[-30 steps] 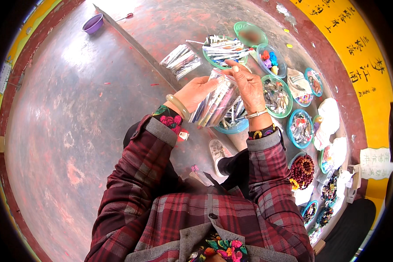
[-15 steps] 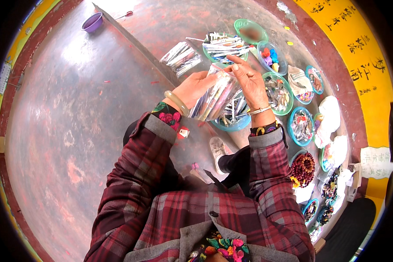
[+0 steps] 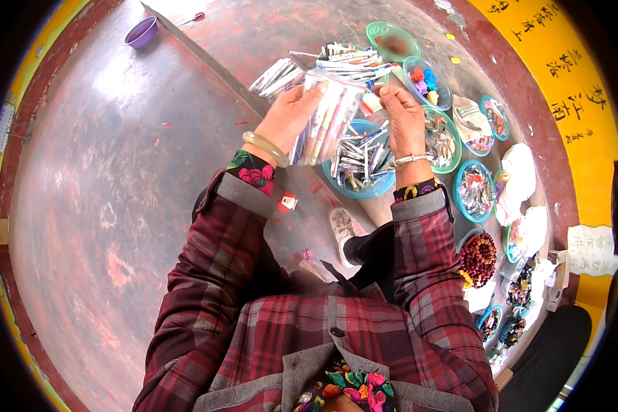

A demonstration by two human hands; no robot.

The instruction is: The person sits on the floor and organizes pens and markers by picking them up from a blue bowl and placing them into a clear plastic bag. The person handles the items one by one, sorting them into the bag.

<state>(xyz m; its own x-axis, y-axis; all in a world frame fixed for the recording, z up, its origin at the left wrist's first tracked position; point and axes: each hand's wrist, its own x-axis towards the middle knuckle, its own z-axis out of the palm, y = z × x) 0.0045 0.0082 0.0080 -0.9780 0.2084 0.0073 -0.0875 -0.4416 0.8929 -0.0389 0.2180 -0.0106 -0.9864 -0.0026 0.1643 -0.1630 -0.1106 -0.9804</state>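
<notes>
My left hand (image 3: 292,113) is closed on the upper left side of a clear plastic bag (image 3: 328,117), thumb in front. Several slim, pen-like sticks stand inside the bag. My right hand (image 3: 404,117) is beside the bag's upper right corner, with thumb and forefinger pinched together. Whether they grip the bag's edge or something small is too fine to tell. A small red and white piece (image 3: 371,106) shows just below those fingertips. Under the bag, a blue basin (image 3: 384,187) holds many loose pen-like sticks.
A bundle of packed sticks (image 3: 276,77) lies beyond my left hand, next to a heaped basin of packets (image 3: 353,63). Green and blue basins (image 3: 474,218) line the right side, with dark red beads (image 3: 479,257) among them. A purple basin (image 3: 141,33) stands far left.
My left hand has moved left and a little up with the bag, which hangs more upright. My right hand has drawn slightly right, its fingers now pinched. More of the blue basin shows.
</notes>
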